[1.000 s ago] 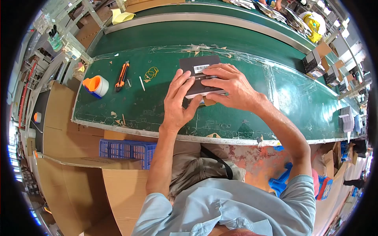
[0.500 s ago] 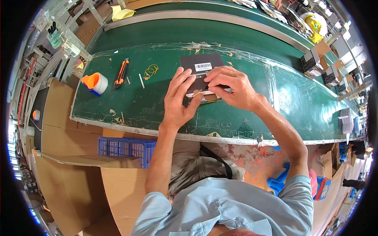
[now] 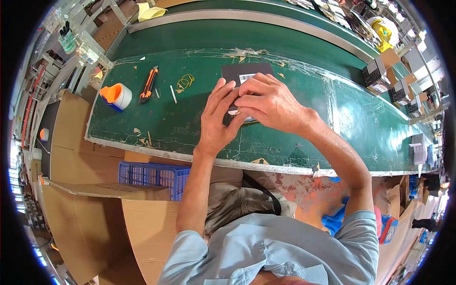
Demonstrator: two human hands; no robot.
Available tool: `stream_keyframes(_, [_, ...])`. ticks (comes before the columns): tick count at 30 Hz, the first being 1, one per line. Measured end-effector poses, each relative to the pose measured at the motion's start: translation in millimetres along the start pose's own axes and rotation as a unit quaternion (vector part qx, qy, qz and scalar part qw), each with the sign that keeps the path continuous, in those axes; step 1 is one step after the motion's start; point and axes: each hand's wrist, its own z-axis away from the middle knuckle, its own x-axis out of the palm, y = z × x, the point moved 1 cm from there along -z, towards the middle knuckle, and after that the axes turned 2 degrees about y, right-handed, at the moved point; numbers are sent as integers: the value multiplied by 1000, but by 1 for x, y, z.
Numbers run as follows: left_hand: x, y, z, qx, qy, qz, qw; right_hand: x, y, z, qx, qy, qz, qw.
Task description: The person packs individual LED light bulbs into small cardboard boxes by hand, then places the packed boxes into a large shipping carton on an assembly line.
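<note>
A black cardboard box (image 3: pixel 231 71) with a white barcode label (image 3: pixel 246 77) lies on the green workbench in front of me. My left hand (image 3: pixel 217 116) grips its left side, with the fingers along the edge and the thumb at the front. Over the front part of the box, my right hand (image 3: pixel 270 102) is bent with fingertips pinched together close to my left thumb. Whatever it pinches is hidden behind the fingers. A little white edge shows between the hands. Much of the box is covered by both hands.
Left on the workbench (image 3: pixel 190 142) are an orange-and-black utility knife (image 3: pixel 149 85), a tape roll (image 3: pixel 117 96), yellow rubber bands (image 3: pixel 185 82) and a white stick (image 3: pixel 173 94). Below stand an open carton (image 3: pixel 85 228) and a blue crate (image 3: pixel 154 175). Printed boxes (image 3: pixel 377 76) stand far right.
My right hand has shifted left across the box, its fingertips drawing together near my left thumb, and now hides part of the label. My left hand keeps its hold.
</note>
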Motion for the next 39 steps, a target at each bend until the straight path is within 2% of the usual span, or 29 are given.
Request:
stream_keyframes(2, [-1, 0, -1, -1, -6, 10, 1000, -2, 0, -3, -77, -37, 36, 996])
stream_keyframes(7, [-3, 0, 0, 20, -3, 13, 1000, -3, -3, -1, -150, -35, 76, 985])
stream_keyframes(9, [-3, 1, -2, 15, -8, 22, 1000, -16, 0, -3, -154, 54, 35, 986])
stream_keyframes(10, [-3, 1, -2, 15, -6, 24, 1000, -30, 11, -9, -109, 87, 52, 989])
stream_keyframes(12, [-2, 2, 0, -2, -1, 27, 1000, -47, 50, -13, 170, 161, 25, 972])
stream_keyframes(13, [0, 5, 3, 2, -4, 32, 999, -59, 69, -10, 188, 187, 97, 959])
stream_keyframes(15, [-1, 4, 1, -1, 0, 19, 1000, -66, 87, 7, 311, 197, -69, 927])
stream_keyframes(16, [0, 3, 1, 6, 2, 19, 1000, -68, 88, 14, 307, 193, -68, 930])
stream_keyframes(18, [1, 3, 3, -2, 7, 21, 1000, -62, 68, 33, 286, 37, -185, 939])
stream_keyframes(19, [2, 2, 2, -1, 4, 24, 1000, -59, 58, 38, 290, 35, -187, 938])
stream_keyframes(21, [4, 3, 2, -5, 4, 23, 1000, -54, 34, 38, 192, -112, -127, 967])
stream_keyframes(22, [3, 4, 2, -8, 7, 20, 1000, -49, 32, 38, 197, -110, -131, 965])
stream_keyframes(24, [0, 3, 0, -6, -1, 22, 1000, -40, 34, 35, 160, -168, -48, 971])
stream_keyframes(27, [-2, 5, -5, -1, -5, 26, 1000, -36, 54, 30, 181, -184, -63, 964])
stream_keyframes(33, [2, 5, -8, -16, 3, 22, 1000, -35, 63, 26, 170, -148, -114, 968])
stream_keyframes(39, [6, 3, -9, -43, 40, 78, 995, -30, 63, 31, 154, -114, -137, 972])
